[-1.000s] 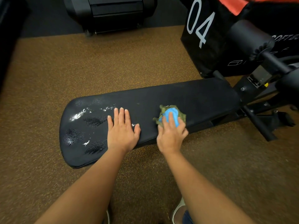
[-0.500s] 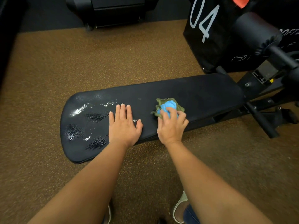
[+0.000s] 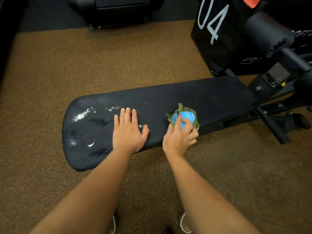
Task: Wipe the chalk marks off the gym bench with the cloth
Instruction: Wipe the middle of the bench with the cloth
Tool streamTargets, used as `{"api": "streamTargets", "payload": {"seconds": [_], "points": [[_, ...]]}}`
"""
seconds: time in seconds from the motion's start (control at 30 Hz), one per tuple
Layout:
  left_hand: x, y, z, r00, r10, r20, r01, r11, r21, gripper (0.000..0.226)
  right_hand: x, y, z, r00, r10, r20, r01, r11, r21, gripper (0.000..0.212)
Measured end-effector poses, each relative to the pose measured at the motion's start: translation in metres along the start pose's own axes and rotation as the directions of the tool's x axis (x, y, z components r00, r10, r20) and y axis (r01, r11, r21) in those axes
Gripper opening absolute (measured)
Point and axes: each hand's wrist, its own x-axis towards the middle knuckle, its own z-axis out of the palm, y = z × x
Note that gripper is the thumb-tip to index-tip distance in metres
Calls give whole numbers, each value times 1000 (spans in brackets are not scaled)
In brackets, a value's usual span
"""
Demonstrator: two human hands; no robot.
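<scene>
The right hand (image 3: 179, 139) hides the near half of the crumpled blue-and-green cloth (image 3: 187, 115). What lies under the flat left hand (image 3: 128, 132) cannot be told. At one o'clock the black box with white "04" (image 3: 219, 48) is cut by the top edge (its small white lettering (image 3: 303, 33), two o'clock, runs off the right edge). Pale shoes (image 3: 184, 223) at six o'clock are cropped.

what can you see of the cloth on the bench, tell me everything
The cloth is a crumpled wad of soft fabric, bright blue in the middle with a ruffled olive-green edge. It sits on the black bench pad, right of the middle, toward the near edge. The right hand grips it from the near side, fingers curled over the blue part. The left hand and the chalk marks lie apart, to its left.
</scene>
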Motion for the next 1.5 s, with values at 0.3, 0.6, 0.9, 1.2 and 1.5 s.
{"api": "streamTargets", "payload": {"seconds": [0.3,0.6,0.9,1.2,1.5], "points": [[-1,-1,0,1000,5,-10,-6,1000,-30,76,103,34,-21,855,517,-54,-506,851,139,47],[-1,-1,1,1000,1,-23,-2,1000,-28,81,15,-29,-5,872,485,69,-489,853,184,54],[-2,-6,-3,999,35,36,-33,998,-51,76,54,-14,-13,913,403,59,-390,907,-162,60],[1,-15,-3,996,65,68,-61,997,-52,76,60,-2,-19,921,-321,220,376,880,-291,47],[0,-29,1,994,102,31,-102,995,-23,83,35,16,-11,821,-554,136,569,777,-268,49]]}}
